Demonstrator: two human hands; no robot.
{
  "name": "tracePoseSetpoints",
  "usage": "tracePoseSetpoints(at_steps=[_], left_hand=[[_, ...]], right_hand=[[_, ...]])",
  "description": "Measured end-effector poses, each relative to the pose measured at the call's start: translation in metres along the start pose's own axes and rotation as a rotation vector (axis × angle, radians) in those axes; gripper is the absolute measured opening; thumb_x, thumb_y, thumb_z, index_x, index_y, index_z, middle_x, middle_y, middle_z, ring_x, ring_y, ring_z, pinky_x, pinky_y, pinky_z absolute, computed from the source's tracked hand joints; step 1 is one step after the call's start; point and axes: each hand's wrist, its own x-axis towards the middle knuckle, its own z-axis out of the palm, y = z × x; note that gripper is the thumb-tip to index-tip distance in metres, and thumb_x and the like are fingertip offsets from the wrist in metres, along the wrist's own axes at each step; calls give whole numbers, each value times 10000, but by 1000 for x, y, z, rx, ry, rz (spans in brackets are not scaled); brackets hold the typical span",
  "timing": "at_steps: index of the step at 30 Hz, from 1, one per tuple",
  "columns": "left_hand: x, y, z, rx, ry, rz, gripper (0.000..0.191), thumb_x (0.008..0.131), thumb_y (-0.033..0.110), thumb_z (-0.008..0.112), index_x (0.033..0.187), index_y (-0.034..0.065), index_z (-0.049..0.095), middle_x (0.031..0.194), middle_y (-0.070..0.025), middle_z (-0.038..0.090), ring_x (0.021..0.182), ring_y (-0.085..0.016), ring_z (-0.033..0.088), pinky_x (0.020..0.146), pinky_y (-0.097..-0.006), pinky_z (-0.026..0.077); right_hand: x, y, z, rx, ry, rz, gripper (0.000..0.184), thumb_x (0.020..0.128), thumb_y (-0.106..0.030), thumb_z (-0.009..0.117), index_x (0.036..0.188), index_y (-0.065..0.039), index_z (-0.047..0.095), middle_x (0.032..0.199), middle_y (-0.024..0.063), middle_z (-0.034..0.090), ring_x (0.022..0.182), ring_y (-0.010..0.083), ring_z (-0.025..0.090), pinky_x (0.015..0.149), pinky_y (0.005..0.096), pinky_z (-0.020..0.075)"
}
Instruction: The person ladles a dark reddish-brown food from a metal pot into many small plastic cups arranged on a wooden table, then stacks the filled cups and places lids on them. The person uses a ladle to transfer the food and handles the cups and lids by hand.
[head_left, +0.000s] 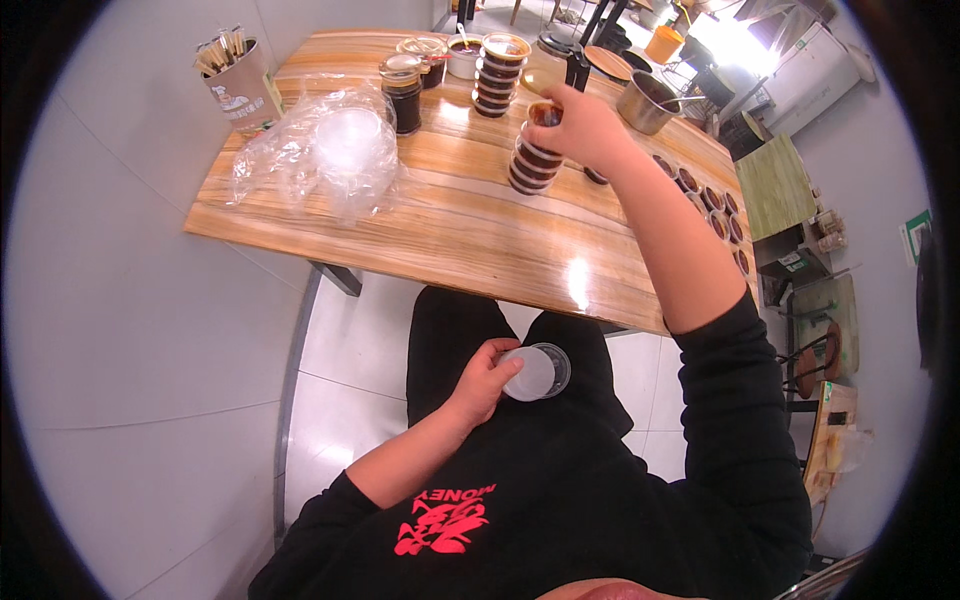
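Observation:
My left hand (480, 382) is above my lap, its thumb pressed on a small pile of round, clear plastic lids (534, 373). Over the table my right hand (581, 127) grips the upper part of a stack of lidded sauce cups (535, 166), thumb and fingers on either side of the top cup (545, 114). Dark reddish-brown sauce fills these cups. Farther back stands another stack of filled cups (496, 82). Part of a single cup (596, 175) shows behind my right wrist.
A clear plastic bag (300, 161) with stacked clear cups (349, 142) lies left on the wooden table (420, 232). Behind are a dark sauce jar (406, 101), a white bowl (465, 56) and a steel pot (646, 103). Several filled cups (716, 201) line the right side.

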Motion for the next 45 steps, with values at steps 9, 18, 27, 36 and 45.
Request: tracePoseSetpoints(at_steps=[9, 18, 27, 36, 45], left_hand=[[-1, 4, 0, -35, -10, -48, 463, 928, 168, 652, 1329, 1, 491, 1215, -148, 595, 1118, -241, 591, 979, -393, 493], [-2, 9, 4, -101, 47, -43, 412, 946, 146, 650, 1297, 4, 488, 1192, -124, 597, 1083, -209, 608, 893, -356, 540], [-5, 10, 6, -203, 60, -24, 363, 974, 155, 611, 1289, 29, 483, 1215, -109, 575, 1112, -219, 594, 949, -396, 524], [-5, 12, 5, -269, 56, -71, 389, 966, 183, 601, 1303, 44, 466, 1253, -124, 577, 1134, -273, 607, 893, -469, 565], [-3, 8, 3, -184, 85, -102, 408, 960, 168, 606, 1320, 46, 459, 1249, -125, 586, 1108, -264, 626, 869, -471, 578]], right_hand=[[-7, 15, 27, 48, 74, -121, 810, 760, -430, 808, 1403, -47, 497, 1336, 218, 554, 1191, 360, 585, 1007, 411, 480], [-166, 3, 28, 261, 108, -223, 497, 754, -281, 822, 1165, -64, 646, 1156, 192, 630, 1131, 366, 576, 948, 434, 474], [-254, -10, 89, 246, -416, -292, 803, 706, -284, 867, 1397, -114, 496, 1372, 198, 503, 1238, 382, 516, 1031, 449, 455], [-205, 32, 44, 465, -179, -77, 860, 672, -363, 901, 1354, -23, 501, 1317, 238, 525, 1219, 391, 542, 1048, 439, 446], [-30, 106, 37, -285, 85, 328, 896, 705, -611, 809, 1351, -63, 517, 1278, 176, 627, 1226, 333, 568, 1059, 439, 410]])
